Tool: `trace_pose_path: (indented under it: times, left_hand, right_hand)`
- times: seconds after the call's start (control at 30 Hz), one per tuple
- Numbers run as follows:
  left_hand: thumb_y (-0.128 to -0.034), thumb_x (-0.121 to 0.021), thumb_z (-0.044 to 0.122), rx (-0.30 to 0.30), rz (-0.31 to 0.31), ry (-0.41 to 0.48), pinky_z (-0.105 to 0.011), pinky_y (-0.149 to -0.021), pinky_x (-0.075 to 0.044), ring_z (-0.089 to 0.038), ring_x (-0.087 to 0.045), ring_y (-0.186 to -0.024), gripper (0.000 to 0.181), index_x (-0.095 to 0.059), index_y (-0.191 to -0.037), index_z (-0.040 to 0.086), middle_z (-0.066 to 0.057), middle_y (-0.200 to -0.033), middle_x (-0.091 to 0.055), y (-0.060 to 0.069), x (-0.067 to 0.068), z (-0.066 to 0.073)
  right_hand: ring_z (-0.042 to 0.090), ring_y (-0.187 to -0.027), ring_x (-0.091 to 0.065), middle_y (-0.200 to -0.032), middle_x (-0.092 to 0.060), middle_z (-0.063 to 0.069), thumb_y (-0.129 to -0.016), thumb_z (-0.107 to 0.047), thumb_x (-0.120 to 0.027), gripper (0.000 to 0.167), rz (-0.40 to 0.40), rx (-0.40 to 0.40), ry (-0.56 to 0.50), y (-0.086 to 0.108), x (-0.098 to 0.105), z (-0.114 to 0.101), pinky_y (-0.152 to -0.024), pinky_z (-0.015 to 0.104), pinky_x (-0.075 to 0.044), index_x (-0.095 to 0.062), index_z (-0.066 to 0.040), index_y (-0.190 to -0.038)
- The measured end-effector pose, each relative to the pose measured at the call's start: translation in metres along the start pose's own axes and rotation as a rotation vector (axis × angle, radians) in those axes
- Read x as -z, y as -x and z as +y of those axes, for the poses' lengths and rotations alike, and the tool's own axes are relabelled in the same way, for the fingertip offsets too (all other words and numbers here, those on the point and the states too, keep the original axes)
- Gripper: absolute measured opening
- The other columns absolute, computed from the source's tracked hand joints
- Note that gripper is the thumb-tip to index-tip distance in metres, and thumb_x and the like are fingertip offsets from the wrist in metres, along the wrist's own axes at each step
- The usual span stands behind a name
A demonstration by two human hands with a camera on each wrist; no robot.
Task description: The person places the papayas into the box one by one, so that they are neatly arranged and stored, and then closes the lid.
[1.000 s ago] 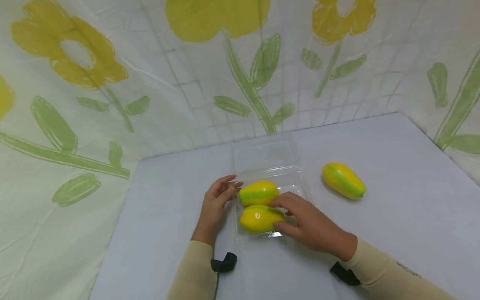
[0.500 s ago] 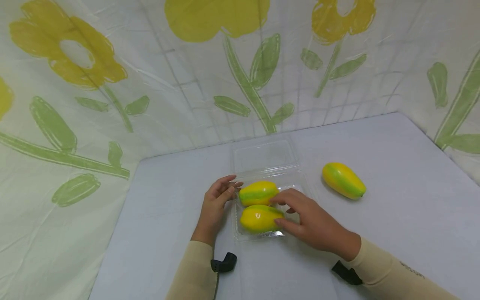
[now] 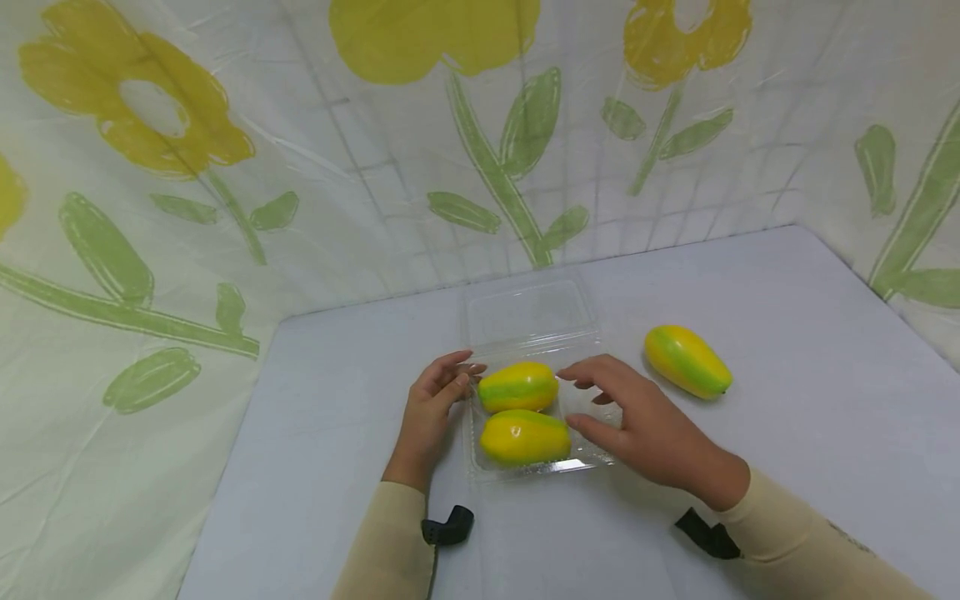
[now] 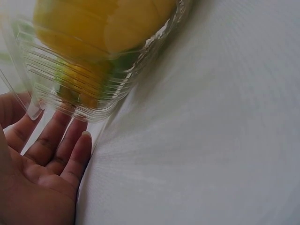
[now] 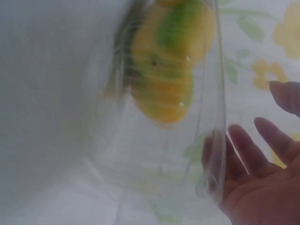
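Observation:
Two yellow-green papayas, the far one (image 3: 518, 387) and the near one (image 3: 525, 437), lie side by side in a clear plastic clamshell box (image 3: 551, 468). My left hand (image 3: 431, 408) pinches the box's left rim between thumb and fingers; in the left wrist view its fingers (image 4: 49, 140) lie against the ribbed wall. My right hand (image 3: 645, 421) hovers over the box's right part, fingers spread and loosely bent, holding nothing. In the right wrist view, the box wall (image 5: 213, 159) stands in front of some fingertips. A third papaya (image 3: 687, 361) lies on the table, right of the box.
The box's open lid (image 3: 529, 312) lies flat behind it, toward the back edge of the white table (image 3: 337, 433). A flower-printed curtain (image 3: 360, 208) hangs behind the table. Black wrist mounts (image 3: 448, 527) sit under both sleeves.
My right hand has let go of the near papaya and moved right, away from both fruits in the box. The left hand and the papayas have stayed in place.

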State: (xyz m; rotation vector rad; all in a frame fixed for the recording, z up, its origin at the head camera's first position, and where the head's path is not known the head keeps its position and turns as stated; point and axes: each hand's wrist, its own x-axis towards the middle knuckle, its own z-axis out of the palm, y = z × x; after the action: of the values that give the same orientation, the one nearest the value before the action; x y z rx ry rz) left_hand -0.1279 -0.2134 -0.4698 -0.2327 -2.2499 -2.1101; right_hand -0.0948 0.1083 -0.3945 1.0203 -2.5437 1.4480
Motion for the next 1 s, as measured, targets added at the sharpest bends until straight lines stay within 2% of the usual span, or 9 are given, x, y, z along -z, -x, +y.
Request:
trace_pose_path:
  times: [0.3,0.63,0.7,0.9,1.0]
  left_hand:
    - [-0.1133,-0.060,0.018,0.009,0.004,-0.007,-0.032,-0.097,-0.054,-0.030,-0.067,-0.122,0.035,-0.065,-0.147,0.009,-0.011,-0.132,-0.074,0.001,0.000,0.001]
    - [-0.1125,-0.061,0.018,0.005,0.004,-0.014,-0.032,-0.096,-0.053,-0.033,-0.067,-0.123,0.037,-0.064,-0.148,0.007,-0.015,-0.133,-0.074,0.001,0.000,0.001]
    - [-0.1123,-0.061,0.018,0.002,0.003,-0.017,-0.032,-0.095,-0.053,-0.032,-0.067,-0.122,0.037,-0.064,-0.148,0.007,-0.015,-0.133,-0.074,0.000,0.000,0.001]
    - [-0.1126,-0.061,0.018,-0.002,0.004,-0.021,-0.032,-0.094,-0.053,-0.032,-0.067,-0.122,0.036,-0.064,-0.147,0.007,-0.014,-0.132,-0.074,0.001,0.000,0.001]
    - [-0.1126,-0.061,0.018,0.000,0.006,-0.020,-0.032,-0.094,-0.053,-0.031,-0.067,-0.122,0.036,-0.065,-0.147,0.008,-0.014,-0.132,-0.074,0.001,0.000,0.000]
  right_hand:
    - [0.018,-0.118,-0.063,-0.137,-0.064,0.000,-0.103,-0.015,-0.077,0.042,0.074,-0.026,0.063,-0.001,0.021,-0.002,-0.093,0.044,-0.060,-0.065,-0.012,-0.143]
    - [0.021,-0.119,-0.063,-0.138,-0.065,0.002,-0.103,-0.015,-0.078,0.043,0.123,-0.073,0.115,-0.003,0.038,0.002,-0.094,0.051,-0.059,-0.065,-0.011,-0.143]
    - [0.021,-0.119,-0.063,-0.138,-0.065,0.002,-0.102,-0.014,-0.079,0.044,0.137,-0.081,0.112,-0.003,0.041,0.004,-0.095,0.047,-0.058,-0.065,-0.011,-0.144]
    - [0.023,-0.118,-0.064,-0.138,-0.065,0.005,-0.101,-0.011,-0.079,0.044,0.185,-0.081,0.127,-0.003,0.049,0.013,-0.095,0.021,-0.050,-0.065,-0.010,-0.143]
    - [0.025,-0.118,-0.064,-0.139,-0.065,0.008,-0.102,-0.012,-0.078,0.044,0.192,-0.096,0.146,-0.003,0.052,0.017,-0.095,0.020,-0.049,-0.065,-0.008,-0.144]
